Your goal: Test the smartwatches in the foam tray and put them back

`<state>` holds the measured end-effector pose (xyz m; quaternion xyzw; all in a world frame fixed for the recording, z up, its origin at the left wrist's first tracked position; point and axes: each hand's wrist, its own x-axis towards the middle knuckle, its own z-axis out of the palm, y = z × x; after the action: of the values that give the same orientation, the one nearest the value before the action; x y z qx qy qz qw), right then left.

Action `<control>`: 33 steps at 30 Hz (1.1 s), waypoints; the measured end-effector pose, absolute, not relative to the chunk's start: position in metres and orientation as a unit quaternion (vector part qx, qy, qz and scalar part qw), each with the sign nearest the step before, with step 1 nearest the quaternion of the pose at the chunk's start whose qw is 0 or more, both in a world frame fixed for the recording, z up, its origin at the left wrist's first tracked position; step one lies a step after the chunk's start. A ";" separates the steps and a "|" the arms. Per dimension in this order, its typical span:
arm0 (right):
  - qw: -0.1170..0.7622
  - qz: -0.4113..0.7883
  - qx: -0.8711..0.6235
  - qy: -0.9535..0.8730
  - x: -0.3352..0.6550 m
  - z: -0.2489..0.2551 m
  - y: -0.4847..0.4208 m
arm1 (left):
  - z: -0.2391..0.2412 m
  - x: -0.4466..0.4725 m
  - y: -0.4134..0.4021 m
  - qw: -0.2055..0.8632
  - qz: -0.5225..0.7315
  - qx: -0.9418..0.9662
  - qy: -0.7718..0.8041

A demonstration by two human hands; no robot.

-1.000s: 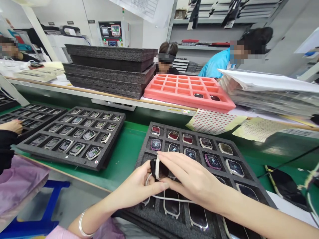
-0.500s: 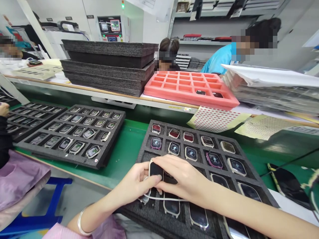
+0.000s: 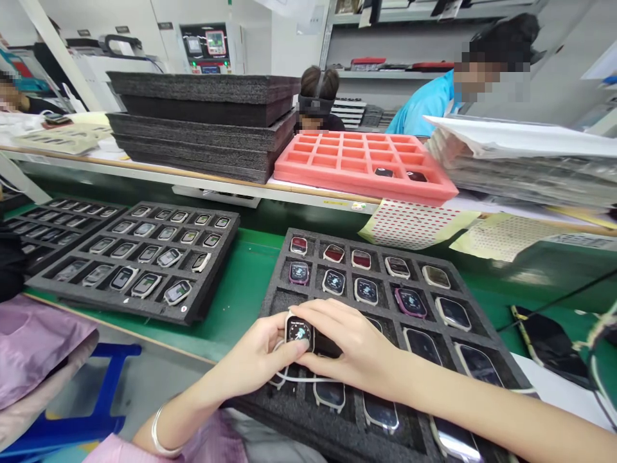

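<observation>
A smartwatch body (image 3: 298, 329) without a strap, its screen lit with a dark watch face, is held upright over the near foam tray. My left hand (image 3: 263, 350) grips it from the left, thumb across the lower screen. From the right, my right hand (image 3: 344, 341) has its fingers curled round the watch's edge and back; some fingertips are hidden. A white cable (image 3: 313, 379) loops from behind the watch and passes below my right hand. The black foam tray (image 3: 385, 254) beneath holds several watch bodies in its pockets, some lit, some dark.
Left on the green bench (image 3: 253, 257) lies another foam tray (image 3: 197, 283) of watches. A raised shelf carries stacked black foam (image 3: 197, 128), a pink foam tray (image 3: 366, 180) and piled plastic sheets (image 3: 525, 161). A phone-like dark device (image 3: 549, 347) lies right. Other people sit or stand beyond.
The held watch's screen has gone from black to a lit watch face. Both hands keep nearly the same grip; the view has shifted slightly.
</observation>
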<state>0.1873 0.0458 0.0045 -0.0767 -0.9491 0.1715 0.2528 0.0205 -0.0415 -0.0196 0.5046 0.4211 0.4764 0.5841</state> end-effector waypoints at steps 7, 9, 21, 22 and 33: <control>0.257 0.172 -0.079 -0.948 0.189 0.002 0.045 | -0.019 0.020 -0.043 0.579 0.471 0.516 0.421; 0.255 0.171 -0.078 -0.949 0.189 0.002 0.045 | -0.020 0.020 -0.043 0.579 0.472 0.517 0.418; 0.243 0.143 -0.078 -0.956 0.190 0.002 0.043 | -0.022 0.021 -0.043 0.549 0.476 0.544 0.419; 0.246 0.139 -0.076 -0.956 0.190 0.002 0.043 | -0.022 0.021 -0.043 0.547 0.476 0.546 0.419; 0.243 0.142 -0.080 -0.956 0.189 0.000 0.043 | -0.022 0.019 -0.043 0.536 0.467 0.555 0.432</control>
<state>0.1895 0.0432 0.0002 -0.0798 -0.9564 0.1416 0.2428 0.0186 -0.0426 -0.0221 0.5550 0.4322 0.4668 0.5359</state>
